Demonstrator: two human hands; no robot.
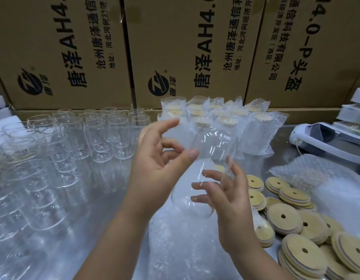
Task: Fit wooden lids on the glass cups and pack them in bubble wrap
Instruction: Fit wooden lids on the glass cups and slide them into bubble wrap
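Printed cardboard boxes (175, 47) are standing behind the surface (280, 140). Bare glasses (94, 134) are massed at left, wrapped cups (253, 134) are waiting at the back, and wooden lids (286, 219) are lying heaped at right, probably for easy reach. The right hand (233, 215) is curling its fingers round a lidless glass cup (213, 146), tilted in the air above the bubble wrap (179, 245). The left hand (154, 168) is touching its wall with the thumb; whether it is gripping, I cannot tell.

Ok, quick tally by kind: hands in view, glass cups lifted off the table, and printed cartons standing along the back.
Hands: 2, left hand and right hand
Lifted glass cup: 1
Printed cartons: 3
Total: 6
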